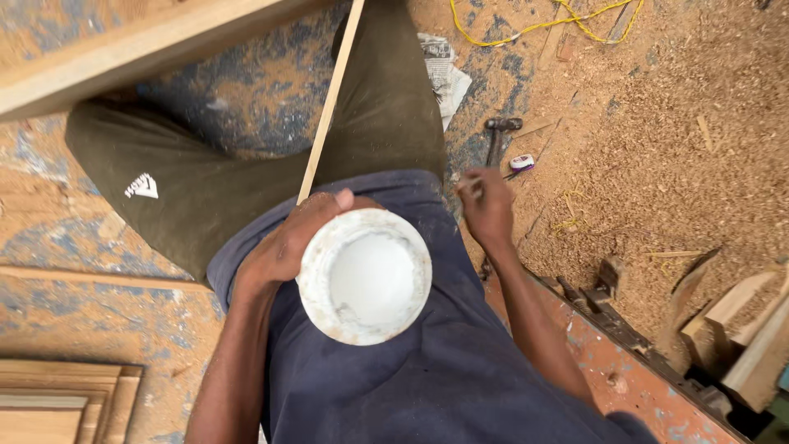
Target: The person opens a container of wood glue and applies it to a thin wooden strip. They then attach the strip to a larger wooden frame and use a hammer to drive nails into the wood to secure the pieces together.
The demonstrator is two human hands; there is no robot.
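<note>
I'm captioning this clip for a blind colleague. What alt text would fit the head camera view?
Seen from above, a person's left hand holds an open white tub of white paste against their lap, while the right hand pinches something small. A thin wooden strip, a hammer and sawdust lie on the floor.

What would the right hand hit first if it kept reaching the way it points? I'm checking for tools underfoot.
Probably the hammer on the sawdust floor: the right hand points up-frame at it, though depth is unclear.
</note>
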